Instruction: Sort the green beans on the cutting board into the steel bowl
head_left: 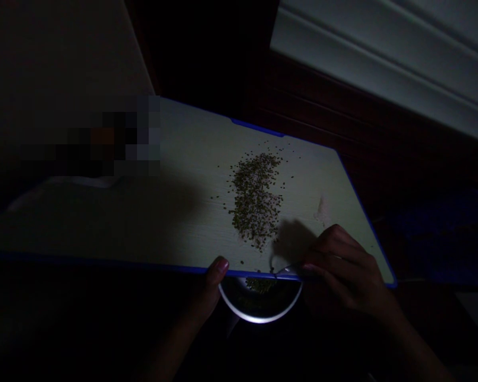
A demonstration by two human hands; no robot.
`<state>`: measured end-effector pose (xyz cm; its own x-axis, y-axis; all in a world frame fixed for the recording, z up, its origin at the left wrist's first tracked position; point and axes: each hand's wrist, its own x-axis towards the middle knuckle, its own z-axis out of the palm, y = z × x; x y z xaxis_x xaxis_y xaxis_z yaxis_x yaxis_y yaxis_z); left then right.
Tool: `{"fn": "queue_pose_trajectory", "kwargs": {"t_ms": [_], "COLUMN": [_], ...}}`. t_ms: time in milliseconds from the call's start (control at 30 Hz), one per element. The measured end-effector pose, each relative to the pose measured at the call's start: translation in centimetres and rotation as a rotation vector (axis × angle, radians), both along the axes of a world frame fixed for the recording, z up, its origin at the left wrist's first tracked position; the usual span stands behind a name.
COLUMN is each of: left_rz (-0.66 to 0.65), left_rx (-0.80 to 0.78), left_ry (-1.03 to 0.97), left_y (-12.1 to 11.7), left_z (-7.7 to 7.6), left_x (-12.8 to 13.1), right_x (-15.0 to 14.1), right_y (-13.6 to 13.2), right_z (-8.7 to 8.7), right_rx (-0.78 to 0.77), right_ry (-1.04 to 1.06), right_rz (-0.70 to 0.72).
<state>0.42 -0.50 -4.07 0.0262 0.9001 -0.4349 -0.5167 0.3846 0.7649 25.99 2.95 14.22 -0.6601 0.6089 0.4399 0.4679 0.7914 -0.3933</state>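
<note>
Seeds (247,212) on board (187,138), bowl (258,319) partly beneath, right hand (346,265) pinching shiny tool (290,270)

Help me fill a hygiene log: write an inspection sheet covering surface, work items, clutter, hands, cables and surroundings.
Surface: pale board with blue edging.
Work items: small dark grains scattered mid-board; more in a round container beneath the near edge.
Clutter: pale powdery patch right of the grains.
Left hand: thumb on the board's near edge; fingers hidden.
Right hand: pinches a thin shiny item at that edge; exact kind unclear.
Cables: nothing seen; much is dark.
Surroundings: dim; pale ridged panel upper right, indistinct blue item at right.
</note>
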Motion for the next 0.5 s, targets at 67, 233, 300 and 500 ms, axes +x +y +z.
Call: {"fn": "queue_pose_trajectory", "kwargs": {"t_ms": [67, 233, 300, 500], "left_rz": [0.013, -0.001, -0.01, -0.03], "left_rx": [-0.013, -0.002, 0.008, 0.023], "left_ry": [-0.027, -0.026, -0.01, 0.089], "left_y": [-0.03, -0.18, -0.22, -0.06], "left_z": [0.02, -0.18, -0.39, 0.07], "left_x": [0.01, -0.11, -0.16, 0.14], "right_x": [-0.11, -0.32, -0.42, -0.78], "right_y": [0.07, 0.17, 0.18, 0.25], "right_z": [0.04, -0.08, -0.1, 0.09], "right_rx": [0.001, 0.025, 0.041, 0.047], "right_ry": [0.001, 0.003, -0.015, -0.034], "right_rz": [0.008, 0.005, 0.003, -0.004]}}
